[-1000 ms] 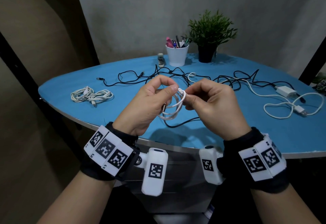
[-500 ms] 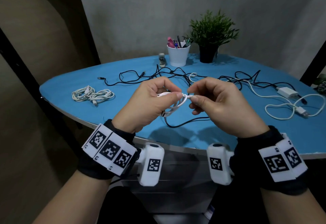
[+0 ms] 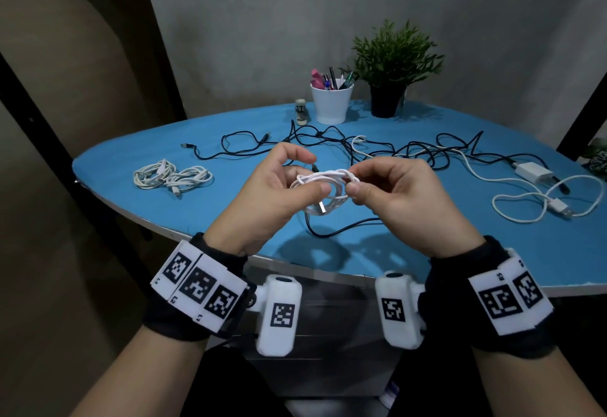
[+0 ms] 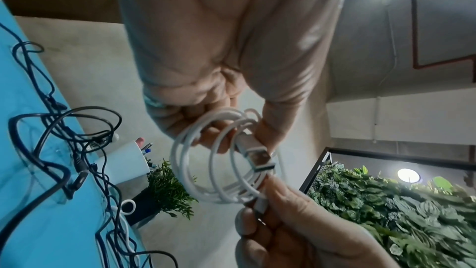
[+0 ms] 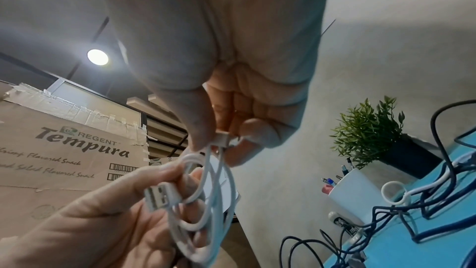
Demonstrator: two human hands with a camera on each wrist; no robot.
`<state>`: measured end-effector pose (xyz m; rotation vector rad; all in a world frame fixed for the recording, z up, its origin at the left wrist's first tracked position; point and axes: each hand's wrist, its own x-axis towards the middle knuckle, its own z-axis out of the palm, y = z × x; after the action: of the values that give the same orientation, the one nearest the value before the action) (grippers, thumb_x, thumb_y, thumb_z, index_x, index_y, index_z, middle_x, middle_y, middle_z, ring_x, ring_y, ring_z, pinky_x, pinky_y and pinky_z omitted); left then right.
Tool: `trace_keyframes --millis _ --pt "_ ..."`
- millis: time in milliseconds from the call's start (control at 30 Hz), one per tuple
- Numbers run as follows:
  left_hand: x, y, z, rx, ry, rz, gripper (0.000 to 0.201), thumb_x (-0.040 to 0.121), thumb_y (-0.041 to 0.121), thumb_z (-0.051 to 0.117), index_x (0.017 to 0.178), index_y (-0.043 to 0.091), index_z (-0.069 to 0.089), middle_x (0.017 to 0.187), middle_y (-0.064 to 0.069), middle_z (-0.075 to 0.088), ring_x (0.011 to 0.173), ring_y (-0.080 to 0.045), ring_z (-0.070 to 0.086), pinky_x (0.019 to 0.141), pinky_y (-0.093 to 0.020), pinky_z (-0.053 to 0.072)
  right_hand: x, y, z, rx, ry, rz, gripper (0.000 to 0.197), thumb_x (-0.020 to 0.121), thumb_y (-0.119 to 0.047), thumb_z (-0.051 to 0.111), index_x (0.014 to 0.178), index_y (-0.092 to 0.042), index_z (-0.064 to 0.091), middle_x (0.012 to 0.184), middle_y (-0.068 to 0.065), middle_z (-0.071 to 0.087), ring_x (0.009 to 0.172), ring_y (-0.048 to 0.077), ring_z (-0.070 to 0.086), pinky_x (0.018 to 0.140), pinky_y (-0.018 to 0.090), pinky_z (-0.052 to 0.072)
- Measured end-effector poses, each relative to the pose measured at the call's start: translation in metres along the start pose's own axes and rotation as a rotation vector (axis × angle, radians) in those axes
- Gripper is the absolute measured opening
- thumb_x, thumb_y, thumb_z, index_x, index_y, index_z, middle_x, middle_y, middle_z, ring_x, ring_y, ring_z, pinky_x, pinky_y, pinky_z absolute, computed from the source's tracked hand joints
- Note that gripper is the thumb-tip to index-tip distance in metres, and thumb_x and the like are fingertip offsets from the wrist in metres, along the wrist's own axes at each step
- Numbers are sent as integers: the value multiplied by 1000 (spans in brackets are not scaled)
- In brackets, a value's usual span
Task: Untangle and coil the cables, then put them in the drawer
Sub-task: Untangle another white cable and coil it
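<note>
A white USB cable [image 3: 323, 183] is wound into a small coil and held above the blue table's [image 3: 131, 160] front edge. My left hand [image 3: 312, 175] grips the coil's left side between thumb and fingers. My right hand [image 3: 356, 181] pinches the cable's small end connector [image 5: 222, 138] against the coil's right side. The USB-A plug [image 3: 322, 208] sticks out under the coil. In the left wrist view the loops [image 4: 219, 160] hang between both hands. A grey drawer unit [image 3: 338, 298] stands under the table edge, mostly hidden by my wrists.
Two coiled white cables [image 3: 172, 178] lie at the left. A tangle of black cables [image 3: 328, 143] runs across the middle. A white charger [image 3: 533, 175] with its loose cable lies at the right. Along the back stand a pen cup [image 3: 331, 101], a potted plant [image 3: 391, 65] and a stapler [image 3: 300, 111].
The coil has tipped from hanging upright to lying nearly level between my hands. My right hand has brought the cable's end round the bundle, and the USB plug now shows underneath.
</note>
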<state>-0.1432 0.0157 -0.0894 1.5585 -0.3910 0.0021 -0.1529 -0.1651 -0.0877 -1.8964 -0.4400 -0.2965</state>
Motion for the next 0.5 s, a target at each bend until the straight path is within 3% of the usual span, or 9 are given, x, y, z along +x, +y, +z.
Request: trace_keyframes --millis 100,200,300,400,500 --pt "-1 -2 2 -42 20 -11 25 78 9 67 96 15 50 66 4 67 60 -8 57 60 -15 46 -1 1 1 -3 17 -2 2 80 -21 68 81 -20 70 76 8 69 75 31 63 73 45 52" --pt "-3 -2 4 -49 -13 -30 21 76 24 66 90 17 52 59 7 61 57 -5 53 57 -15 42 -1 2 2 -5 0 2 4 85 -16 68 84 -20 70 78 7 69 71 17 60 70 38 49" --pt "-3 -1 8 -48 -58 -19 8 91 22 56 87 18 51 54 10 52 58 -6 46 65 -24 36 -3 -2 4 30 -75 17 9 88 -13 63 90 -19 70 78 9 68 70 13 57 67 36 47" --pt "-4 1 9 -78 -98 -18 10 86 25 51 90 17 47 55 12 49 58 -5 46 74 -30 35 -4 -4 3 73 -107 49 7 89 -13 62 86 -14 68 69 7 58 60 11 46 56 29 38" --pt "-6 1 7 -139 -136 -17 19 82 22 54 100 20 46 69 3 54 65 -7 50 70 -27 38 -5 -3 2 144 -93 76 9 88 -10 61 81 -13 66 67 6 58 58 13 45 56 29 37"
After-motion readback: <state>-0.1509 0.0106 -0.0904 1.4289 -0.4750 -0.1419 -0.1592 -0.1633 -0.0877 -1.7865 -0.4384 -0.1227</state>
